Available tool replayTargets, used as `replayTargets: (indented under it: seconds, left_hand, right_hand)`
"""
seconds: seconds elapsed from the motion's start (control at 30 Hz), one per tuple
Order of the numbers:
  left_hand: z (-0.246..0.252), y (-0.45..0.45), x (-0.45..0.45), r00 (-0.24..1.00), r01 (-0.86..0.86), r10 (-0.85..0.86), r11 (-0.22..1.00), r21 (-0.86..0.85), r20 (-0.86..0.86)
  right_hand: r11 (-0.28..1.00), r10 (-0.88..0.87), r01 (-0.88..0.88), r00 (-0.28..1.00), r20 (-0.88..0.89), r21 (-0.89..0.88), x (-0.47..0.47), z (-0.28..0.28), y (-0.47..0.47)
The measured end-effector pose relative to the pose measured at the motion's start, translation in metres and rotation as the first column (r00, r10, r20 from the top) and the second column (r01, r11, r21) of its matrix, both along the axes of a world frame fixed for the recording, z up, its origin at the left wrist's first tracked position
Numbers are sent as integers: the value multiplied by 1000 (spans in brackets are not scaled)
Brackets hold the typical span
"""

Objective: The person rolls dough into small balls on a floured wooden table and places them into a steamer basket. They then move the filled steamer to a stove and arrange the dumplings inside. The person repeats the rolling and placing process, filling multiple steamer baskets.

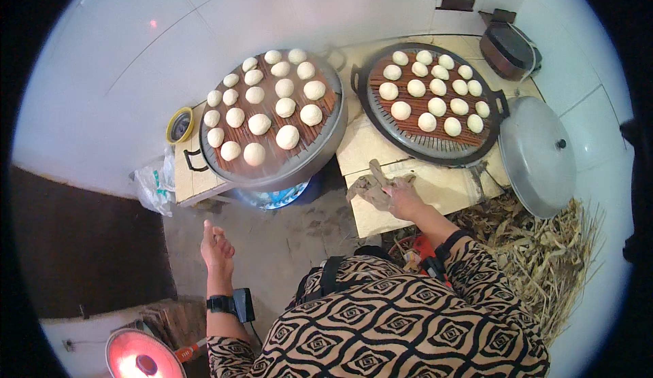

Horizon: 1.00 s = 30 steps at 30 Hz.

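My right hand [406, 202] grips a crumpled grey-brown cloth [371, 190] on the pale tiled ledge [428, 183]. Just beyond it, a dark-rimmed round pan [416, 149] with two side handles holds a brown slatted mat [403, 132] with several round dough buns [416, 88]. My left hand [218, 245] hangs over the floor, holding nothing, with its fingers loosely curled. Ahead of it is a large round metal steamer tier [326, 140], also lined with brown slats [273, 149]. Several pale dough buns [287, 137] rest spaced apart on it.
A domed metal lid [538, 158] leans right of the pan, above dry husks and stalks [535, 255]. A dark lidded appliance [510, 51] stands in the back corner. Left are a yellow bowl [180, 125] and a plastic bag [155, 186]. A glowing heater [145, 360] sits at lower left.
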<state>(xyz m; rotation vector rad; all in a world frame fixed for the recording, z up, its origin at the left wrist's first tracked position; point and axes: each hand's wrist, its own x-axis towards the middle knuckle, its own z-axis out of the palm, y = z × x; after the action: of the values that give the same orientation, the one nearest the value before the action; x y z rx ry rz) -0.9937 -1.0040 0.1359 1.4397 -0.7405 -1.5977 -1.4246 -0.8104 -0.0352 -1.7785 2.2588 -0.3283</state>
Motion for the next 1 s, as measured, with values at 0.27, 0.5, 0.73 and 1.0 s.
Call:
replayTargets:
  seconds: [0.27,0.5,0.73,1.0]
  left_hand:
    - [-5,-5,36,941,30,12,993,-118,339]
    - [-21,-33,66,962,-60,66,998,-32,264]
    - [-33,-110,56,974,-43,54,998,-54,219]
    - [-69,-263,70,951,11,49,981,-194,306]
  right_hand:
    - [873,147,-284,929,339,398,-28,5,-15]
    - [933,183,-263,935,304,245,-86,42,-43]
    - [953,41,-117,964,262,280,-148,108,-111]
    - [999,41,-35,944,328,-25,-188,163,-269]
